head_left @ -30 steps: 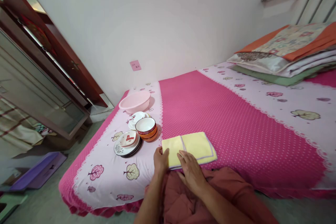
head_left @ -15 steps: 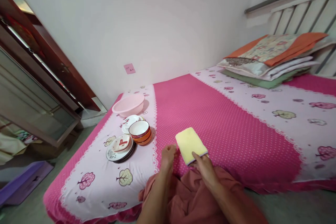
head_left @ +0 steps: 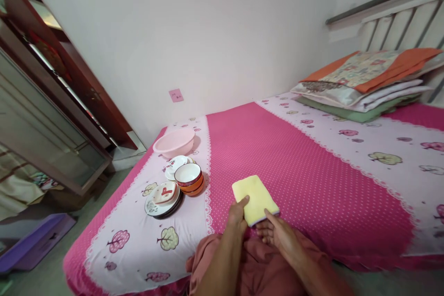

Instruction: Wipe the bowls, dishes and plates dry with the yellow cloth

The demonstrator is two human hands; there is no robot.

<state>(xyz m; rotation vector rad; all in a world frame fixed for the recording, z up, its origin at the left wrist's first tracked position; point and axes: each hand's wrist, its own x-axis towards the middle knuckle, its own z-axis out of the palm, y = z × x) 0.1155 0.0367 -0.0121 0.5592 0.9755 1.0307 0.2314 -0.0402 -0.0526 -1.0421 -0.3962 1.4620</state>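
Towel (head_left: 255, 196), yellow, folded small, was over nr edge of pink bedspread (head_left: 312, 194), held both sides: L hand (head_left: 237, 215) gripped its left side, thumb on top; R hand (head_left: 279, 233) pinched its lower right edge. Bowl stack (head_left: 189, 176) + plate stack (head_left: 152, 208) sat to L, w/ pink basin (head_left: 175, 144) behind.
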